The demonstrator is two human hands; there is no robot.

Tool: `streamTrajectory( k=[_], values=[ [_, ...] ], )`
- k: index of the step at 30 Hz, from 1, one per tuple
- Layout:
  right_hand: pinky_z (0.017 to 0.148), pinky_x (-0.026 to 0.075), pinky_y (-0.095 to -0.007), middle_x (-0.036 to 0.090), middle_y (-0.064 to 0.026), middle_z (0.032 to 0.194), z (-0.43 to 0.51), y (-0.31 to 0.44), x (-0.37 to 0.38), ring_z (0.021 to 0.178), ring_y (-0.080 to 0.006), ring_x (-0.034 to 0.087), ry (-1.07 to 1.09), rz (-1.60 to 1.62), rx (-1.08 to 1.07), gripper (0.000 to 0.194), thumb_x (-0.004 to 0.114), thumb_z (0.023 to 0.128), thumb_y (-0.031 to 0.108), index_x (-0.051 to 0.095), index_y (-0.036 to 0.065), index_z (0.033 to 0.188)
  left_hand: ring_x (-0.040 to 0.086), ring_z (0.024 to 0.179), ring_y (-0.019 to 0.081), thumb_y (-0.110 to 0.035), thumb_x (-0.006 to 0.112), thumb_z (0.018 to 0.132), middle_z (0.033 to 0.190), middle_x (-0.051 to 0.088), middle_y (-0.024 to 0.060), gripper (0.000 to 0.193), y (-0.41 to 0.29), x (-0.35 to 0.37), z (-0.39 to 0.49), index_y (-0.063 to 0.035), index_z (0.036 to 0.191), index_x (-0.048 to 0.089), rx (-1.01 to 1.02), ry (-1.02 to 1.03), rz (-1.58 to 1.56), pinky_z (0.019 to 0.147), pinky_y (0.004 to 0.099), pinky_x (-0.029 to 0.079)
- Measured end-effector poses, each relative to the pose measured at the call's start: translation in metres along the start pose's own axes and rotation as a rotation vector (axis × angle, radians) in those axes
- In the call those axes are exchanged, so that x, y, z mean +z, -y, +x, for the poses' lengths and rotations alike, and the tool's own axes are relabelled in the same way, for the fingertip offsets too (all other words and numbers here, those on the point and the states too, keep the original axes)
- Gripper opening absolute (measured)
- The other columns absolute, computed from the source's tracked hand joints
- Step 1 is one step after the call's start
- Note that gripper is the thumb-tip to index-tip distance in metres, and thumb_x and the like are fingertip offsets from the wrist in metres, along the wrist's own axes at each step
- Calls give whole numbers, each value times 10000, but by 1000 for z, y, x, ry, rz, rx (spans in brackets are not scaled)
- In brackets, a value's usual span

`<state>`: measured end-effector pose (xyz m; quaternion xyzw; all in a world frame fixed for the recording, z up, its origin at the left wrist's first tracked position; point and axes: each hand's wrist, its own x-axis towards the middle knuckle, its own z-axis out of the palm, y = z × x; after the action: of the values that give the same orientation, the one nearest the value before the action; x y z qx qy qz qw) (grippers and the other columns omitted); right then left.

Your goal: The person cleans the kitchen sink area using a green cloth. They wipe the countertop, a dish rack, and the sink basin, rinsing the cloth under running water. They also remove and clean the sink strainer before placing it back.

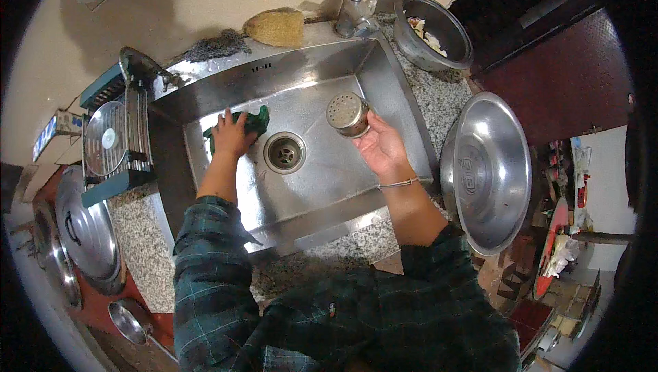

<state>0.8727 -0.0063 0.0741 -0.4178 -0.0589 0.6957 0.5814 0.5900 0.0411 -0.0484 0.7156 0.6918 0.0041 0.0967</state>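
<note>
My left hand [230, 133] rests over a bunched dark green cloth [258, 121] on the floor of the stainless steel sink [329, 187], its fingers curved about the cloth. Part of the cloth is hidden beneath the hand. My right hand [381, 147] holds a small cylindrical metal strainer cup [348, 114] above the sink's right half, with its perforated round face turned up. Between the hands lies the round drain [285, 153], with a cross-shaped grate visible inside it.
Water runs from the tap [354, 12] beside a metal pot [429, 33] with food scraps. A large metal basin [493, 177] tilts at the right. Behind the sink lie a yellow scrubber [275, 28] and dark scouring mesh [216, 47]. A dish rack [115, 135] stands left.
</note>
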Motion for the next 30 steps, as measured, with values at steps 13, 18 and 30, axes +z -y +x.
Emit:
streamTrajectory(
  k=[13, 18, 30],
  values=[
    [887, 405, -361, 551, -97, 1015, 14, -22, -4, 946, -214, 539, 71, -87, -74, 227, 416, 895, 134, 460, 4, 1075, 527, 876, 271, -64, 610, 651, 893, 527, 117, 343, -90, -78, -57, -46, 977, 505, 144, -389, -1107, 778, 315, 415],
    [687, 491, -294, 566, -71, 910, -1, -24, 15, 810, -175, 577, 216, -93, -102, 165, 427, 854, 63, 498, 15, 995, 488, 911, 333, -78, 622, 689, 991, 469, 169, 231, -163, -102, -73, -26, 905, 558, 499, -680, -688, 790, 366, 408],
    [646, 421, -263, 570, -30, 789, -19, -25, 8, 648, -122, 507, 86, -294, -207, 161, 489, 876, 165, 519, 34, 965, 563, 707, 365, -159, 519, 812, 741, 596, 180, 202, -142, -73, -23, 19, 879, 585, -273, 1, -1516, 676, 387, 437]
  ],
)
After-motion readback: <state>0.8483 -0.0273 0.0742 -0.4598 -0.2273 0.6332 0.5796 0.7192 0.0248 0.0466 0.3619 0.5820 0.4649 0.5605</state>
